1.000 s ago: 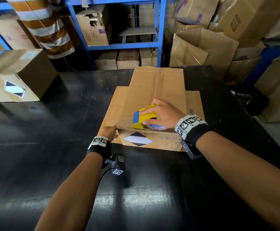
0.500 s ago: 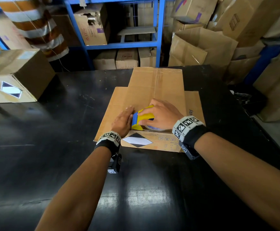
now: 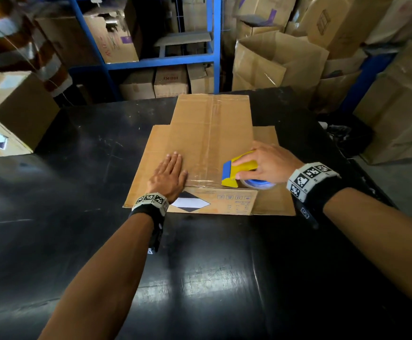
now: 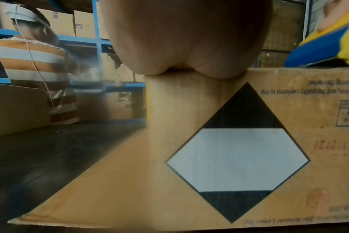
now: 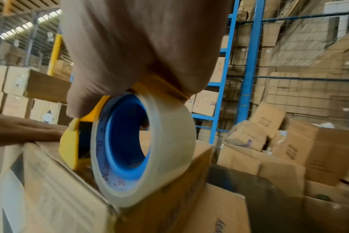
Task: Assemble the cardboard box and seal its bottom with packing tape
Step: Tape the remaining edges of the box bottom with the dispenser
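Note:
A brown cardboard box [image 3: 209,133] stands on the black table [image 3: 77,182] with its flaps spread around it; a black-and-white diamond label [image 3: 190,201] faces me on its near side [image 4: 289,141]. My left hand [image 3: 169,174] lies flat with straight fingers on the box top near its left front corner. My right hand [image 3: 263,163] grips a yellow and blue tape dispenser [image 3: 236,171] with a clear tape roll [image 5: 141,149] at the box's right front edge. A strip of clear tape [image 3: 200,180] runs along the front edge between the hands.
Another assembled box [image 3: 8,114] sits at the table's left. A person in an orange striped shirt [image 4: 34,75] stands behind it. Blue shelving [image 3: 209,45] and stacked cartons [image 3: 285,57] fill the back and right.
My right hand has drawn the tape dispenser from the box's left front toward the right front corner, laying tape. My left hand moved from the corner onto the box top and flattened.

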